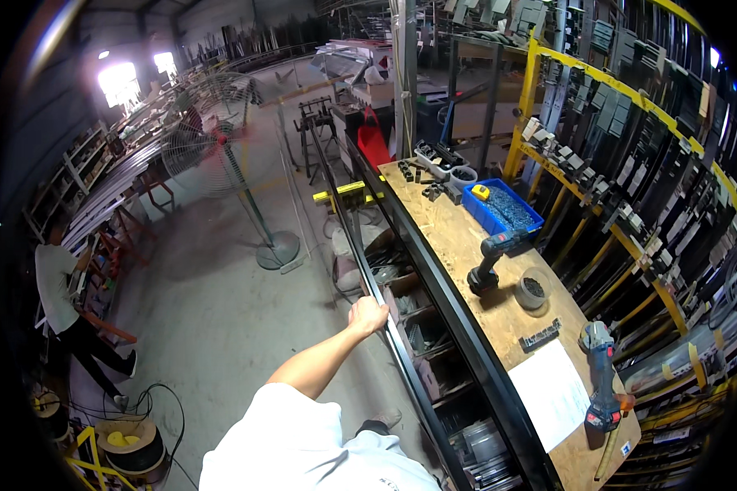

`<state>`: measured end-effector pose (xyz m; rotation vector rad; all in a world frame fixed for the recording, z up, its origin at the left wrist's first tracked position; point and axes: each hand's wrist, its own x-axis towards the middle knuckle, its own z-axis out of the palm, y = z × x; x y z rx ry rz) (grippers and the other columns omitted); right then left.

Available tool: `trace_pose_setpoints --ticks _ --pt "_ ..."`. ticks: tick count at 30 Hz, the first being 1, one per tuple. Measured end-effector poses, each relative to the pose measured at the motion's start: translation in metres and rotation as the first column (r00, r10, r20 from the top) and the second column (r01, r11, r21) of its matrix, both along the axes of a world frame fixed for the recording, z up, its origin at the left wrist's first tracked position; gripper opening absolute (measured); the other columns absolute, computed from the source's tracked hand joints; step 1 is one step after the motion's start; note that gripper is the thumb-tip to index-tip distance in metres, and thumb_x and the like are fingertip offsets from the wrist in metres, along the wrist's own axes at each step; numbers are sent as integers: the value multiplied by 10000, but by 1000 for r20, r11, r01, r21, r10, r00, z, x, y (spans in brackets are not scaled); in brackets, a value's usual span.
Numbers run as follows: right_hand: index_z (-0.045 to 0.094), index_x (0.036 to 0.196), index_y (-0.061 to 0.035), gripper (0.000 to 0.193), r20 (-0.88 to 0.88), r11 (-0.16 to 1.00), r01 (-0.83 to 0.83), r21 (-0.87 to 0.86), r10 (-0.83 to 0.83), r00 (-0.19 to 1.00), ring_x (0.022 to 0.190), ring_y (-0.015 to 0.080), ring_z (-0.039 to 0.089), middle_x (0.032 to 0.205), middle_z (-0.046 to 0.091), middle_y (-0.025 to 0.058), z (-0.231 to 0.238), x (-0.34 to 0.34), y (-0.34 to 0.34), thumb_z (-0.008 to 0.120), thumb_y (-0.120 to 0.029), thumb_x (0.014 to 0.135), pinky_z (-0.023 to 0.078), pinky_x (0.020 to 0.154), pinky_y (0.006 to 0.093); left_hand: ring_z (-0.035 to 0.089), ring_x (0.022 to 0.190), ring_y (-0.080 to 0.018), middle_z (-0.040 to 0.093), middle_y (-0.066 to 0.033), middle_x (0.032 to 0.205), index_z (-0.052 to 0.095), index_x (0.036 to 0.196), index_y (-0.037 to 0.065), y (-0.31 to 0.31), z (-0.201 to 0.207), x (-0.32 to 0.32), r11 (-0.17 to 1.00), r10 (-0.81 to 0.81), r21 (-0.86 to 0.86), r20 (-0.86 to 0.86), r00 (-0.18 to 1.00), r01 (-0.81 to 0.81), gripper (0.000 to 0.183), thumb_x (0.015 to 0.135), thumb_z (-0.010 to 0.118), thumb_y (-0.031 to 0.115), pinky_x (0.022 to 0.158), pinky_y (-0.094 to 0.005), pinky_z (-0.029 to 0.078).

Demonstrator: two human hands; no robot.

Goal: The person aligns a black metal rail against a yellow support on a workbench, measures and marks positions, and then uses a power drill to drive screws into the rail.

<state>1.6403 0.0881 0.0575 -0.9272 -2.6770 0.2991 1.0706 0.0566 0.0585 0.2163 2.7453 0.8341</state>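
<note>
One long dark bar point(410, 372), slim, running from upper centre to bottom centre of the frame. One left hand point(369, 315), mid-frame, fingers closed around the bar; right hand outside the frame. Handling note, by judgement: so long a piece probably sways at its ends, so a firm grip, a steady wrist and slow, level movement serve best, with clearance from the neighbouring profile to spare both finishes. One black profile point(477, 352), along the left edge of one wooden bench point(504, 327), right of centre. On the bench: one cordless drill point(490, 260), one clear tub point(534, 289), one blue tray point(487, 219), one white sheet point(550, 393). One pedestal fan point(278, 250), left of centre. One co-worker point(57, 282), far left.
</note>
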Motion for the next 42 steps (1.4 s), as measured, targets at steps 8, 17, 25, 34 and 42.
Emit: trace_pose_setpoints --ticks 8,17,25,34,42 --pt "650 1185 -48 343 1 998 46 -31 -46 999 1010 428 568 1080 597 227 4 -48 -1 660 -222 890 471 873 527 679 952 -462 699 -292 941 724 861 -60 -7 -6 -37 966 -229 -129 -33 973 223 444 822 561 352 894 -501 529" --pt "643 1128 -49 311 124 947 252 -201 -231 965 1061 339 550 1089 584 134 33 -61 22 687 -223 875 454 923 455 655 743 -414 701 -215 795 696 1031 -37 4 39 -1 867 -488 -11 -216 846 498 326 924 651 268 731 -439 517" --pt "644 903 -75 123 19 918 352 -181 -354 935 970 244 558 939 560 62 -13 -35 -4 631 -173 831 471 854 388 628 951 -428 655 -228 1038 665 1040 -36 35 -4 88 -294 -924 -251 -173 -342 922 546 564 841 167 876 -491 499" --pt "661 912 -79 157 -18 904 327 -274 -345 939 1083 264 569 991 594 74 -24 -62 1 588 -206 854 454 1027 455 645 730 -398 665 -183 787 673 857 16 42 -2 82 -319 -893 -295 -226 -390 901 192 674 672 73 652 -478 503" --pt "679 831 -89 182 -56 918 321 -234 -342 938 1031 235 571 972 628 56 -38 -95 0 570 -232 855 478 958 438 678 904 -382 713 -181 1015 685 986 11 42 -42 6 -357 -904 -372 -92 -417 857 350 644 715 74 779 -447 548"
